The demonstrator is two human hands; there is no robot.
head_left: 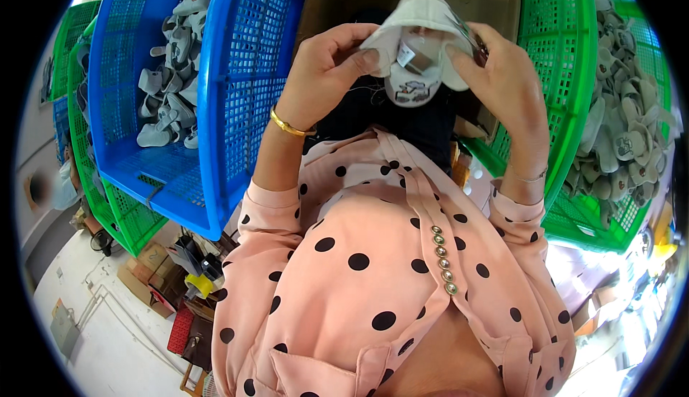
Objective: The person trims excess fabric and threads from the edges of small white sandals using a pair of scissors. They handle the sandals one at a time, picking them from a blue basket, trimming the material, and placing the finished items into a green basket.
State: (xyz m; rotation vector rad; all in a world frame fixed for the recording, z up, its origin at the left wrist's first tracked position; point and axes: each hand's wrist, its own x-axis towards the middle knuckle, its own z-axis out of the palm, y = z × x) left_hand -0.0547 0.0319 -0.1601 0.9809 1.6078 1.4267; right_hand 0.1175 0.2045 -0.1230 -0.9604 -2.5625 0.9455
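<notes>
Hands: the left hand (pixel 326 74) and right hand (pixel 502 81) both grip one small white shoe upper (pixel 416 45) between them, held up above the lap. Its long axis runs top to bottom, rounded toe upward, pale lining with a tag facing the camera. One blue basket (pixel 222 96) and one green basket (pixel 567 110) flank it, each piled with too many grey uppers to count.

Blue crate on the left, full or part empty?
Part empty. The blue crate holds a loose pile of grey slippers toward one end, and much of its mesh floor and walls shows bare.
</notes>
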